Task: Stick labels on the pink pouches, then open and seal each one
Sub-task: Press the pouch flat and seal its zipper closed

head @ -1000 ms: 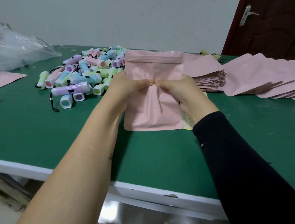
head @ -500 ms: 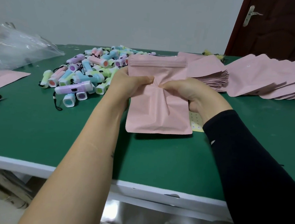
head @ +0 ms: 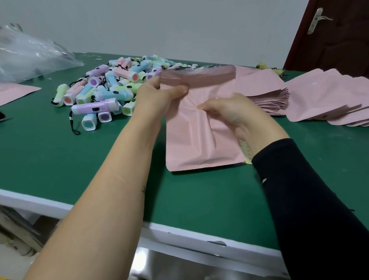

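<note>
On the green surface (head: 45,155) the fanned row of pink pouches (head: 336,101) lies far right, a clear plastic bag (head: 24,58) far left, and a heap of small pastel torches (head: 108,89) sits between the bag and your hands. The pouch in work (head: 200,145) stands tilted in front of you, its bottom edge down at the surface, just ahead of the neat stack of flat pouches (head: 268,98). You are at the opening step, I judge: the top strip is blurred but looks spread apart. Your left hand (head: 158,95) has its fingers curled round the pouch's upper left corner, thumb pinching the near wall just under the strip; your right hand (head: 236,115) pinches a creased fold of the same wall lower down, fingers tucked in. No label shows on this side. Next, bring both pinches up to the strip and press along it so it seals. A yellowish label sheet (head: 245,149) peeks out beside your right wrist.
</note>
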`<action>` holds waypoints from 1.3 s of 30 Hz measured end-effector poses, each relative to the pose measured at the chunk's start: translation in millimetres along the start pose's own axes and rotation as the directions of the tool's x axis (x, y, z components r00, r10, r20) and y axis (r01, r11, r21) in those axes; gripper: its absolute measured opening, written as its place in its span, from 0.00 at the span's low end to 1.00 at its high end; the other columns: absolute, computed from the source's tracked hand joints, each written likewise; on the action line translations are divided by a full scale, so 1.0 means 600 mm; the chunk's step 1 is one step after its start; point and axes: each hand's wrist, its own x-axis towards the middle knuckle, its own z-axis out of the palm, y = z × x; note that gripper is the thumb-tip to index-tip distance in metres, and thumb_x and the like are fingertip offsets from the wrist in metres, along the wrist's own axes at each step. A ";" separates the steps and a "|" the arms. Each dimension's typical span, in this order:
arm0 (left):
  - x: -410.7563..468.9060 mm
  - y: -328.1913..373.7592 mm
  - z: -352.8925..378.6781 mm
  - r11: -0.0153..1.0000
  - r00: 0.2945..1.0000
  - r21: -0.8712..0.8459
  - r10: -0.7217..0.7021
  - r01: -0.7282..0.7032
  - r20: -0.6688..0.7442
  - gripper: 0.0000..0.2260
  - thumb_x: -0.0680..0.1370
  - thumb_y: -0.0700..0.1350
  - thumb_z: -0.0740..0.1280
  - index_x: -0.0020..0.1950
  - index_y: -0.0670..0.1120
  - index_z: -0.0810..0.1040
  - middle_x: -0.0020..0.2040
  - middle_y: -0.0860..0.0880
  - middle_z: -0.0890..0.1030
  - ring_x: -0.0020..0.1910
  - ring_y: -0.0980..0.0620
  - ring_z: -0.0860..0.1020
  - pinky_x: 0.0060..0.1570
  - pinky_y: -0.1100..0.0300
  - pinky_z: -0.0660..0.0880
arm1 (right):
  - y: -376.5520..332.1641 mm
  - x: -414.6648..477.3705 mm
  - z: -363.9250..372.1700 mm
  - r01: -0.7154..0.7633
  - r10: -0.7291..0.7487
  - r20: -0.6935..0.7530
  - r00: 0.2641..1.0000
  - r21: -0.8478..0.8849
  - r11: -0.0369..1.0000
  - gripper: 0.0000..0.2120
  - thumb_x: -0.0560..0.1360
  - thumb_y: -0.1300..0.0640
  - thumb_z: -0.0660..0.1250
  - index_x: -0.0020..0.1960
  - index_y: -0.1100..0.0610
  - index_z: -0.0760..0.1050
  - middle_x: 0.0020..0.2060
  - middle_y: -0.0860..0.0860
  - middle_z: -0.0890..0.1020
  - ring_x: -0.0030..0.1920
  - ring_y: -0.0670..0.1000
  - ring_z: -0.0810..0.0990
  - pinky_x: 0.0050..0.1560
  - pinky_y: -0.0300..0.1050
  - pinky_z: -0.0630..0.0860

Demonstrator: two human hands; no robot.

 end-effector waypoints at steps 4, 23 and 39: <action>0.002 0.001 -0.014 0.997 0.997 0.040 0.068 -0.066 -0.037 0.07 0.71 0.36 0.76 0.44 0.45 0.82 0.36 0.52 0.85 0.35 0.57 0.83 0.37 0.66 0.78 | -0.003 -0.008 -0.004 -0.007 0.007 0.035 0.999 -0.016 1.000 0.06 0.69 0.69 0.71 0.45 0.63 0.78 0.33 0.52 0.83 0.32 0.48 0.82 0.40 0.39 0.80; 0.019 -0.013 -0.018 0.610 0.965 0.762 0.249 -0.218 0.077 0.04 0.77 0.48 0.71 0.49 0.50 0.80 0.47 0.50 0.81 0.57 0.45 0.76 0.55 0.51 0.75 | 0.008 0.006 -0.027 -0.046 0.007 -0.127 0.992 -0.305 0.951 0.11 0.68 0.61 0.74 0.42 0.57 0.71 0.36 0.52 0.80 0.41 0.53 0.81 0.51 0.49 0.79; 0.010 -0.013 -0.006 0.635 0.970 0.734 0.180 -0.240 0.162 0.08 0.75 0.50 0.73 0.39 0.54 0.76 0.35 0.56 0.76 0.39 0.51 0.73 0.46 0.53 0.72 | 0.005 0.003 -0.033 -0.085 0.048 -0.095 0.994 -0.437 0.895 0.09 0.68 0.58 0.75 0.36 0.56 0.75 0.31 0.50 0.79 0.34 0.51 0.76 0.40 0.43 0.72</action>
